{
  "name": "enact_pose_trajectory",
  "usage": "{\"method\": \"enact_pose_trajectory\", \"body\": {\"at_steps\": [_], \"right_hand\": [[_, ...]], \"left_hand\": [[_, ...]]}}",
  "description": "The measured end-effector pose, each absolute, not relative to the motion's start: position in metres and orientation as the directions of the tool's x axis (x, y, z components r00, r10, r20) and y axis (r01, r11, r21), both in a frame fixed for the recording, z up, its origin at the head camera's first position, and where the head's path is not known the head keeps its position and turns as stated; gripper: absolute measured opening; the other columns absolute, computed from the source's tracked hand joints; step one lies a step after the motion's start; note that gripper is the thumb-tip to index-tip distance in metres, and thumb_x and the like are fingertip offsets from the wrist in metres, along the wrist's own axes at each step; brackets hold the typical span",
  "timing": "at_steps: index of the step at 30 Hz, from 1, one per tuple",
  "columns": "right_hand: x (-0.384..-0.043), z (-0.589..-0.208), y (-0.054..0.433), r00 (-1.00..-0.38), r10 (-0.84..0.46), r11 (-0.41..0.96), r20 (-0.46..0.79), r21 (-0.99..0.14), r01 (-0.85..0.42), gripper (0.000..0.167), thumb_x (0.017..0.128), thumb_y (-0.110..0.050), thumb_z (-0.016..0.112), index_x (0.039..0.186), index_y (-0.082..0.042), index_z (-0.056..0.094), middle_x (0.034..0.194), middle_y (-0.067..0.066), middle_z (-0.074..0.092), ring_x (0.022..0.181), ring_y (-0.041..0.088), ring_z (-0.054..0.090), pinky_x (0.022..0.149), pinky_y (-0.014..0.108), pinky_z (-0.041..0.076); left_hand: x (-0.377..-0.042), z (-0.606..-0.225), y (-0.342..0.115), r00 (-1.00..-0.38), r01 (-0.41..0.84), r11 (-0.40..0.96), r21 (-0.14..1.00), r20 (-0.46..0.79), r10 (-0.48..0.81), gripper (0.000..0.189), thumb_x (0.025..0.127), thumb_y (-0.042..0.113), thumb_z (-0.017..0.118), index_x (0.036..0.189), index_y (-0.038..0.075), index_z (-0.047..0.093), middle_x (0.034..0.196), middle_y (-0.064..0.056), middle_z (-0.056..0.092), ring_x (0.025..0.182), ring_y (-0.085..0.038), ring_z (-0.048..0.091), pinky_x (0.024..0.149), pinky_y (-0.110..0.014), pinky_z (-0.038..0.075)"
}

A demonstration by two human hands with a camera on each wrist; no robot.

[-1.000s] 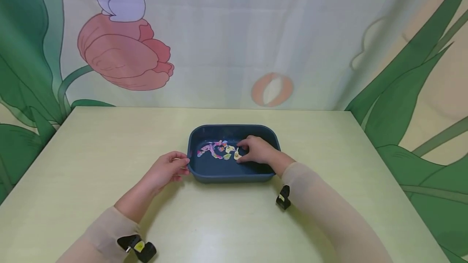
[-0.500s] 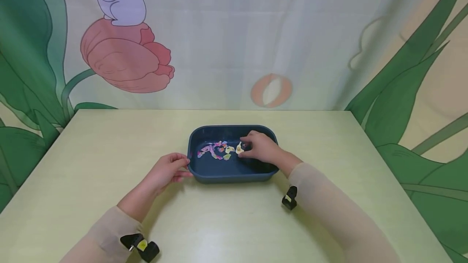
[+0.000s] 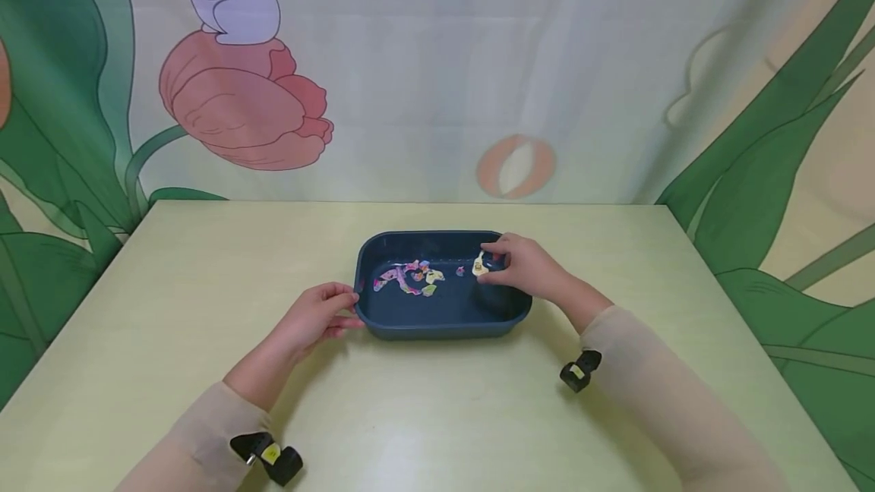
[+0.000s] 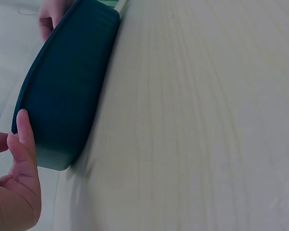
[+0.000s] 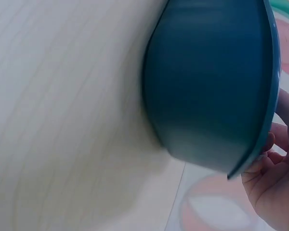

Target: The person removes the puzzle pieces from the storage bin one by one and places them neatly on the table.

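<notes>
A dark blue rectangular tray point(image 3: 437, 329) with rounded corners sits on the table. At its left end my left hand point(image 3: 311, 323) pinches the rim, thumb on top and fingers against the outside; the left wrist view shows these fingers at the tray's corner. My right hand point(image 3: 533, 270) reaches over the right end and pinches a small flat pale-yellow cutout point(image 3: 480, 265) between thumb and fingers, over the tray's right part. Several colourful flat cutouts point(image 3: 403, 279) lie in the left half. One tiny pink-purple piece point(image 3: 460, 271) lies apart from them.
The pale wooden table point(image 3: 424, 416) reaches back to a printed curtain point(image 3: 410, 82) with a flower and leaves. Small black cameras are strapped on the left sleeve point(image 3: 198, 439) and the right sleeve point(image 3: 656, 378).
My right hand has moved right and slightly back across the tray, carrying the pale-yellow cutout away from the other pieces. The tiny pink-purple piece now shows uncovered. My left hand stays at the rim.
</notes>
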State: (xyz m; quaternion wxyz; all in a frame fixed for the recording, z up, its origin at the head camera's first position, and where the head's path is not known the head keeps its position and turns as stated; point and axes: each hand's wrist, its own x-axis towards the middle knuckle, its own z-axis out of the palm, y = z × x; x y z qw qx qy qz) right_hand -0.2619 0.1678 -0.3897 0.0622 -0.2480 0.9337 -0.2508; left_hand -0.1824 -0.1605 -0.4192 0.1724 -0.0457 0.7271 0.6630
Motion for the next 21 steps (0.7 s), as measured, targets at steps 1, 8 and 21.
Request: {"method": "enact_pose_trajectory", "body": {"at_steps": [1,8,21], "right_hand": [[-0.261,-0.389,0.171,-0.873,-0.488,0.752,0.005,-0.504,-0.424,0.06,0.078,-0.026,0.076,0.127,0.001,0.055,0.091,0.011,0.054,0.071,0.018,0.048,0.06,0.028,0.044],[-0.257,-0.386,0.193,-0.903,-0.428,0.752,0.02,-0.547,-0.368,0.059,0.077,-0.024,0.076,0.127,0.001,0.055,0.09,0.007,0.052,0.07,0.019,0.046,0.057,0.029,0.042],[-0.257,-0.387,0.215,-0.909,-0.414,0.75,0.055,-0.545,-0.374,0.057,0.077,-0.022,0.076,0.125,0.003,0.056,0.094,0.015,0.056,0.071,0.02,0.047,0.058,0.03,0.042]], "left_hand": [[-0.183,-0.42,-0.161,-0.935,-0.298,0.12,0.947,-0.314,0.162,0.034,0.097,0.016,0.048,0.117,-0.01,0.043,0.086,-0.007,0.055,0.072,-0.014,0.067,0.054,-0.018,0.047],[-0.185,-0.422,-0.16,-0.931,-0.296,0.127,0.947,-0.315,0.183,0.034,0.097,0.016,0.049,0.117,-0.01,0.044,0.087,-0.008,0.056,0.075,-0.016,0.068,0.056,-0.019,0.048],[-0.183,-0.421,-0.161,-0.935,-0.285,0.14,0.948,-0.307,0.177,0.033,0.097,0.016,0.048,0.117,-0.01,0.044,0.087,-0.008,0.056,0.075,-0.016,0.068,0.057,-0.019,0.049]]}}
